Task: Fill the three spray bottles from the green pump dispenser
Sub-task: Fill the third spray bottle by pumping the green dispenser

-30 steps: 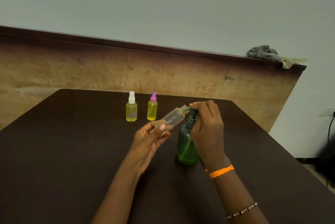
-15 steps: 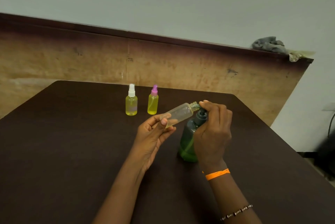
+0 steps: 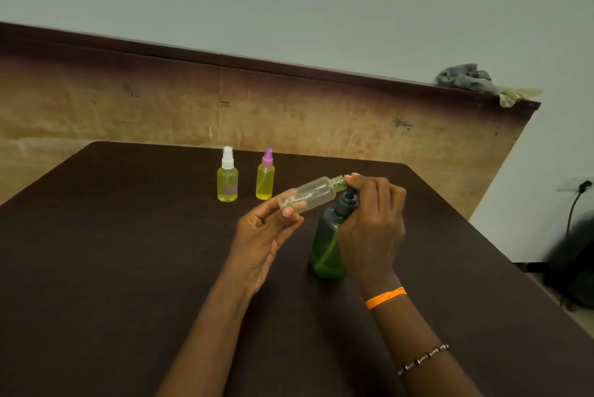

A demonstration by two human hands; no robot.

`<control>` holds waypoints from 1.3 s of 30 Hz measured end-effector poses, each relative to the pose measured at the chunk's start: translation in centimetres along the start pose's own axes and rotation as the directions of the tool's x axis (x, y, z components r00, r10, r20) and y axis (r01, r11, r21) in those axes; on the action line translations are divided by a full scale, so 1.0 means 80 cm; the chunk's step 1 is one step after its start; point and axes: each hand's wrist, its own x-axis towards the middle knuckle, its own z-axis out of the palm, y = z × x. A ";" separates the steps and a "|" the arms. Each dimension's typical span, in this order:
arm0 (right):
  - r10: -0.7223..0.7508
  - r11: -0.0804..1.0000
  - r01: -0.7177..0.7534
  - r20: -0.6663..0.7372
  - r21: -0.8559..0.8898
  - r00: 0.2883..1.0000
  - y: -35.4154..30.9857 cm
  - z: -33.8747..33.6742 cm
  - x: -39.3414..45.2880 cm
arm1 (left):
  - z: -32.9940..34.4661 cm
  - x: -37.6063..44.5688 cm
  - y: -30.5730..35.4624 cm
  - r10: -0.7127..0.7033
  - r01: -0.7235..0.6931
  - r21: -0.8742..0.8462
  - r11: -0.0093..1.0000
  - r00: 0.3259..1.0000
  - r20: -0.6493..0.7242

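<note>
My left hand (image 3: 268, 232) pinches a clear uncapped spray bottle (image 3: 311, 194) by its base and holds it tilted, with its open neck against the spout of the green pump dispenser (image 3: 328, 245). My right hand (image 3: 373, 223) curls over the dispenser's dark pump head, which looks pressed down. The dispenser stands on the dark table (image 3: 112, 268). Two capped spray bottles with yellow liquid stand further back: one with a white cap (image 3: 227, 175) and one with a pink cap (image 3: 265, 175).
A worn wooden panel (image 3: 321, 120) runs behind the table, with a grey cloth (image 3: 466, 79) on its top right end. A dark bag (image 3: 575, 264) and a cable lie on the floor at the right.
The pump head has gone down under my right hand. My left hand keeps the clear bottle's neck at the spout. The view has shifted slightly.
</note>
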 end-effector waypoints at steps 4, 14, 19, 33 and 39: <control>-0.071 0.997 0.072 0.046 -0.028 0.996 0.000 -0.007 0.019 | 0.002 0.000 0.000 -0.013 0.013 -0.019 1.000 1.000 -0.002; -0.059 0.997 0.060 0.006 -0.053 0.998 0.001 -0.001 0.007 | 0.001 0.000 -0.001 -0.010 0.010 -0.012 1.000 1.000 -0.001; -0.163 0.984 0.165 0.023 -0.068 0.986 0.006 -0.009 0.026 | 0.005 0.000 0.000 -0.013 0.013 -0.001 1.000 1.000 0.005; -0.156 0.988 0.156 0.002 0.003 0.988 0.011 -0.006 0.025 | 0.005 0.002 -0.001 -0.020 0.020 -0.020 1.000 1.000 -0.003; -0.055 0.998 0.055 -0.024 -0.010 0.998 0.005 0.015 -0.017 | -0.001 0.004 -0.003 0.002 -0.002 -0.018 1.000 1.000 -0.027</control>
